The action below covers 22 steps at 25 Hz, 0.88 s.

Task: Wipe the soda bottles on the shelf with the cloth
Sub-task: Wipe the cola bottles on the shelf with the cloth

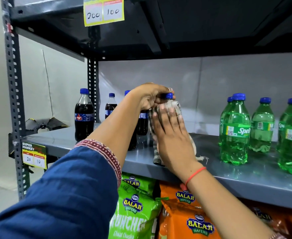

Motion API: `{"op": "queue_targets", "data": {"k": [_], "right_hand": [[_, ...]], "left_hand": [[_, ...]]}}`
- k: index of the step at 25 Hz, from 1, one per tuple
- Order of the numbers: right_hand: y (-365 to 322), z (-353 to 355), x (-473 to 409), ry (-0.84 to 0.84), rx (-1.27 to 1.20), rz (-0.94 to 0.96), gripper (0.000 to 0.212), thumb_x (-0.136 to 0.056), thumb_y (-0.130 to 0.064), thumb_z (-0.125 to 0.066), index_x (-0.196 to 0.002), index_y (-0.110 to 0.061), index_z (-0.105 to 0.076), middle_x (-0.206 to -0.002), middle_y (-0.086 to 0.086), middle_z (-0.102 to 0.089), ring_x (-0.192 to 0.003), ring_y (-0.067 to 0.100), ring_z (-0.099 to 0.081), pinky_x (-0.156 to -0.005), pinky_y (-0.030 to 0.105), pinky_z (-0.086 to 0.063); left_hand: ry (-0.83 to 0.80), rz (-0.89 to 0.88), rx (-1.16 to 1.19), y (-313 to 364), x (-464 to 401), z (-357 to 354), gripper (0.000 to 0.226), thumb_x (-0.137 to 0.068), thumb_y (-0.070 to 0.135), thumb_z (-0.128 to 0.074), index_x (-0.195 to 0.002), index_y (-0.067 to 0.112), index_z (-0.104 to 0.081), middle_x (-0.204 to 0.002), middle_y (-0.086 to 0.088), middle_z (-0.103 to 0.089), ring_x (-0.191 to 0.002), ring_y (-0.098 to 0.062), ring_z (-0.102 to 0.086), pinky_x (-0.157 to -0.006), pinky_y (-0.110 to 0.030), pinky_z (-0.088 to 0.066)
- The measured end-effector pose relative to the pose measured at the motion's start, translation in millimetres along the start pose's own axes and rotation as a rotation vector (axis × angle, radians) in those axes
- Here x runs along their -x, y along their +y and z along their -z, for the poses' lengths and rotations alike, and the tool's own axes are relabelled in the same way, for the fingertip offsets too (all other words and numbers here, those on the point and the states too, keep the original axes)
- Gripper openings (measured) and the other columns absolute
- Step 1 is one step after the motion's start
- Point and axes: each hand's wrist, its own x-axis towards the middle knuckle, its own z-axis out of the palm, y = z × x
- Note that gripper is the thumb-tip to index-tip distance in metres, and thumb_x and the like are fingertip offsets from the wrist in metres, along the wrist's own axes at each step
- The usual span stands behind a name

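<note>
My left hand (pixel 150 96) grips the neck of a dark cola bottle just under its blue cap (pixel 169 96). My right hand (pixel 171 130) presses a pale checked cloth (pixel 156 152) flat against that bottle's body, which the cloth and hand mostly hide. The cloth's lower end trails onto the grey shelf (pixel 228 176). More cola bottles stand to the left: one (pixel 84 116) near the front corner, another (pixel 110 106) further back, and one (pixel 142 123) partly hidden behind my left forearm.
Several green Sprite bottles (pixel 235 130) stand on the right of the shelf. Green (pixel 135 209) and orange (pixel 193 218) wafer bags fill the level below. A slotted upright (pixel 14 94) and price tags (pixel 34 156) sit at left; the upper shelf (pixel 159 31) hangs overhead.
</note>
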Motion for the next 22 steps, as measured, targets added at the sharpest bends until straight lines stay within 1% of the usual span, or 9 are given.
{"op": "queue_targets", "data": {"k": [2, 3, 5, 7, 9, 10, 13, 18, 22], "right_hand": [[-1.1, 1.6, -0.2, 0.034, 0.086, 0.029, 0.058, -0.087, -0.023, -0.055, -0.137, -0.006, -0.031, -0.147, 0.016, -0.031, -0.135, 0.036, -0.025, -0.108, 0.052, -0.020], [-0.8, 2.2, -0.6, 0.039, 0.123, 0.037, 0.057, -0.087, -0.023, -0.054, -0.136, -0.005, -0.031, -0.146, 0.016, -0.033, -0.134, 0.035, -0.027, -0.108, 0.050, -0.020], [0.0, 3.7, -0.9, 0.042, 0.157, 0.042, 0.051, -0.090, -0.016, -0.039, -0.138, -0.004, -0.025, -0.148, 0.016, -0.029, -0.136, 0.033, -0.023, -0.110, 0.047, -0.015], [-0.9, 5.0, -0.3, 0.031, 0.177, 0.051, 0.057, -0.083, -0.011, -0.015, -0.139, -0.005, -0.022, -0.149, 0.015, -0.024, -0.137, 0.031, -0.020, -0.111, 0.044, -0.012], [3.7, 9.4, -1.5, -0.017, 0.115, 0.080, 0.068, -0.075, -0.012, 0.002, -0.142, -0.005, -0.007, -0.154, 0.013, -0.007, -0.140, 0.031, -0.003, -0.111, 0.041, 0.005], [6.5, 11.7, -2.3, -0.053, 0.054, 0.065, 0.067, -0.075, -0.012, 0.002, -0.142, -0.006, 0.002, -0.154, 0.013, 0.003, -0.141, 0.030, 0.006, -0.110, 0.038, 0.012], [10.3, 15.7, 2.6, -0.114, 0.005, 0.056, 0.067, -0.076, -0.006, -0.006, -0.141, -0.008, 0.011, -0.153, 0.012, 0.015, -0.140, 0.028, 0.014, -0.110, 0.033, 0.015], [13.0, 18.0, -1.9, -0.110, -0.008, 0.125, 0.060, -0.087, -0.003, -0.018, -0.142, -0.009, 0.004, -0.154, 0.011, 0.010, -0.141, 0.027, 0.012, -0.109, 0.032, 0.015], [11.9, 13.3, -0.4, -0.153, 0.028, 0.207, 0.056, -0.090, -0.005, -0.019, -0.142, -0.010, 0.001, -0.155, 0.008, 0.008, -0.140, 0.028, 0.013, -0.108, 0.034, 0.018]], "left_hand": [[-0.012, 0.022, 0.004, 0.1, -0.6, 2.5, 0.010, -0.084, 0.014, -0.056, -0.082, 0.007, -0.063, -0.058, 0.001, -0.071, -0.062, -0.010, -0.066, -0.071, -0.023, -0.053], [-0.011, 0.035, 0.018, 0.0, -1.1, 3.1, 0.009, -0.083, 0.013, -0.057, -0.082, 0.007, -0.063, -0.057, 0.001, -0.071, -0.059, -0.010, -0.066, -0.066, -0.022, -0.054], [-0.010, 0.052, 0.038, -0.5, -4.2, 3.5, 0.009, -0.082, 0.013, -0.058, -0.081, 0.006, -0.064, -0.057, 0.000, -0.071, -0.057, -0.010, -0.066, -0.064, -0.021, -0.054], [-0.019, 0.048, 0.017, -1.1, -5.6, 6.4, 0.010, -0.084, 0.014, -0.056, -0.081, 0.008, -0.064, -0.058, 0.001, -0.072, -0.059, -0.009, -0.067, -0.071, -0.022, -0.052], [-0.044, 0.045, 0.021, 0.1, -7.4, 6.3, 0.011, -0.084, 0.015, -0.054, -0.079, 0.010, -0.064, -0.056, 0.002, -0.071, -0.056, -0.007, -0.067, -0.071, -0.021, -0.052], [-0.039, 0.046, 0.027, 0.6, -6.7, 6.3, 0.012, -0.084, 0.014, -0.055, -0.078, 0.009, -0.064, -0.055, 0.003, -0.071, -0.054, -0.007, -0.066, -0.066, -0.020, -0.053], [-0.049, 0.053, 0.015, 0.6, -6.9, 6.3, 0.012, -0.085, 0.013, -0.054, -0.080, 0.008, -0.063, -0.055, 0.001, -0.071, -0.053, -0.008, -0.067, -0.054, -0.017, -0.054], [-0.048, 0.067, 0.004, 0.2, -6.4, 5.5, 0.011, -0.084, 0.015, -0.054, -0.078, 0.011, -0.062, -0.052, 0.004, -0.070, -0.053, -0.005, -0.065, -0.069, -0.019, -0.050], [-0.042, 0.051, -0.029, 0.9, -1.0, 3.3, 0.011, -0.086, 0.016, -0.053, -0.078, 0.013, -0.060, -0.052, 0.005, -0.070, -0.052, -0.005, -0.065, -0.065, -0.018, -0.048]]}}
